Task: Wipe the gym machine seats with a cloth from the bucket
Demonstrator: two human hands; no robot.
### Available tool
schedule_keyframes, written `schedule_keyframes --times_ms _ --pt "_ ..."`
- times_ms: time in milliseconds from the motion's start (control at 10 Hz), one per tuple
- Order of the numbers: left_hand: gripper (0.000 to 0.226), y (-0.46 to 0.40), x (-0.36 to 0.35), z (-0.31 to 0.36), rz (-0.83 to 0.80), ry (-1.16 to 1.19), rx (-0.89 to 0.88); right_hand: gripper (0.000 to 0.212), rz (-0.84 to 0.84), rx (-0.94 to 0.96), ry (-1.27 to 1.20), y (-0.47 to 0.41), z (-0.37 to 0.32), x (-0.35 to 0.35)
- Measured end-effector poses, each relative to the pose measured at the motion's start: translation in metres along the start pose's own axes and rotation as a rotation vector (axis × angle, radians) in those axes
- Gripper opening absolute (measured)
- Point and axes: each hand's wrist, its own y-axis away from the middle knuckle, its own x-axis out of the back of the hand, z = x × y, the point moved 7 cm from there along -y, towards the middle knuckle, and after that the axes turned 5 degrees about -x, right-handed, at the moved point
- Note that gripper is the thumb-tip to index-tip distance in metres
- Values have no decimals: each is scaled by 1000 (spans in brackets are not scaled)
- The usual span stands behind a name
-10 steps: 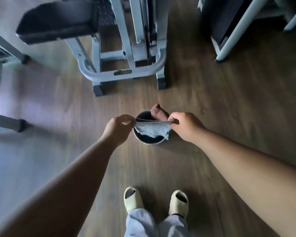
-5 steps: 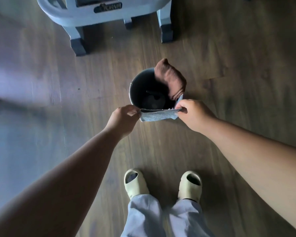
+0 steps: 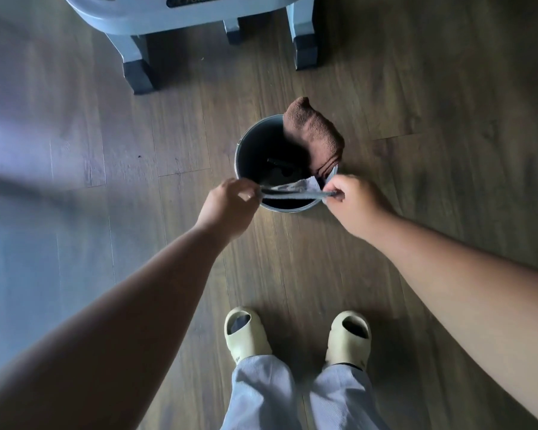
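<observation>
Over the bucket (image 3: 242,141) on the wood floor (image 3: 416,103), a grey cloth (image 3: 292,190) is stretched between both hands; one end is pinched by the left hand (image 3: 227,206), the other by the right hand (image 3: 353,204). A brown towel (image 3: 314,135) is draped on the bucket's far rim. A machine base (image 3: 174,23) is seen beyond, slippers (image 3: 246,335) below.

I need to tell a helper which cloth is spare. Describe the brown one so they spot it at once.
Find the metal bucket on the wood floor, in front of the grey machine base. The brown cloth hangs bunched over its far right rim. Unlike the grey cloth stretched between both hands, nobody holds it.
</observation>
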Motion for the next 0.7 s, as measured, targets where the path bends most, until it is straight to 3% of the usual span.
schedule_keyframes --times_ms 200,400,700 --pt "18 40 -46 -28 -210 -185 -73 13 -228 -24 158 42 38 -46" --pt "17 45 -49 -32 -231 -185 -69 13 -258 -51 158 45 47 -53" --pt "15 58 28 40 -192 -151 -89 3 -229 -67 150 61 -9 30"
